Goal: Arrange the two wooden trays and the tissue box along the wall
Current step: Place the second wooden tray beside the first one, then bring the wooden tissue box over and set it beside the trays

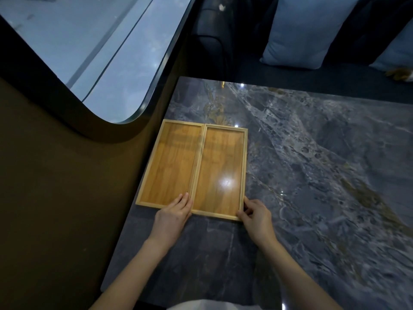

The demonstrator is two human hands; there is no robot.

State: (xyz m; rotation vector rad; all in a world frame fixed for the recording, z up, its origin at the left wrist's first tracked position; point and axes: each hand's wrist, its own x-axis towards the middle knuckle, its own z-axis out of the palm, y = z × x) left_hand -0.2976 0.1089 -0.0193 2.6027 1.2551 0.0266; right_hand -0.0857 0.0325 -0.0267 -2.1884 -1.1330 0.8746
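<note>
Two trays side by side on the desk: left hand [173, 212] rests flat on the left tray [169, 163], right hand [254, 212] pinches the right tray [220, 173] corner.

Dark grey marble-patterned table [312, 175], glossy with light reflections, bearing two shallow wooden trays side by side with long rims touching: left tray [172, 162] at the wall-side edge, right tray [221, 171] just beside it.
</note>
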